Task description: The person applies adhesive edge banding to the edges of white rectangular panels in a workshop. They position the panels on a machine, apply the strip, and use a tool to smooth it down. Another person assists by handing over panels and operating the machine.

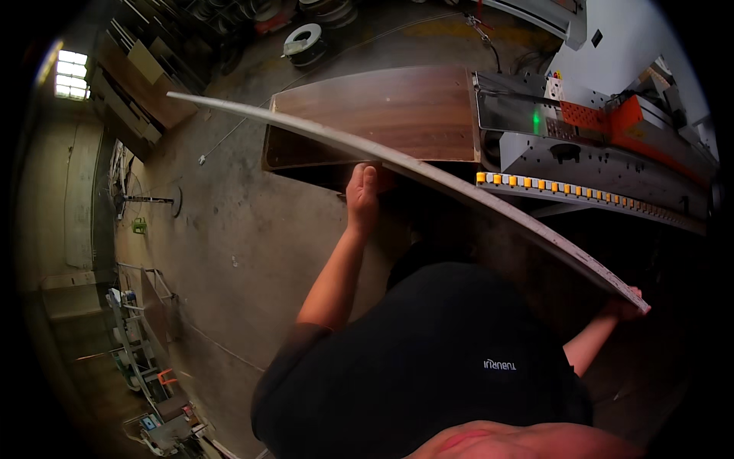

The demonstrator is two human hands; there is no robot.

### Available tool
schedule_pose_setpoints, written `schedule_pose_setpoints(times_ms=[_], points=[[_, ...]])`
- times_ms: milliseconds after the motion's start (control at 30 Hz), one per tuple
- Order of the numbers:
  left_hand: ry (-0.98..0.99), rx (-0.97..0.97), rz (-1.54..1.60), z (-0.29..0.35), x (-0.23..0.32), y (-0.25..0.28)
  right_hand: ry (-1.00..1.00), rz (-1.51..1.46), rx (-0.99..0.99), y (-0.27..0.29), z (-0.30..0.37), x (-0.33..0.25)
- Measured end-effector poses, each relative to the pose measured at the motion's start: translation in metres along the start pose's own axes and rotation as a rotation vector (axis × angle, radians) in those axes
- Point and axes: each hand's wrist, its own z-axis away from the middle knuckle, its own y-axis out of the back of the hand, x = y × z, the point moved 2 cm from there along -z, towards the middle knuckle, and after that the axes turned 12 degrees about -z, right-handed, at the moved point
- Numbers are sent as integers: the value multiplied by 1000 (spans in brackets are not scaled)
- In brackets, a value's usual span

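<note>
I hold a long board on edge; its pale narrow edge (428, 172) runs from the upper left down to the lower right. My left hand (364, 193) grips the board near its middle, thumb up against the edge. At the board's lower right end my right hand (627, 306) holds the corner, mostly hidden behind the panel. A dark brown wood-grain panel (382, 115) lies flat beyond the board, butting against a grey and orange machine (604, 145).
The machine has a row of yellow rollers (566, 190) along its feed rail and a green light (537, 119). Coils of banding (304, 40) lie on the concrete floor (229, 229) at the back. Stacked boards (141, 84) and a fan stand (149, 200) are at left.
</note>
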Motion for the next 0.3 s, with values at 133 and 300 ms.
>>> schedule_pose_setpoints(times_ms=[133,300], points=[[583,171,-308,-4,-114,26,248,419,836,-92,39,28],[893,-31,224,4,-148,1,-141,563,1092,-97,87,34]])
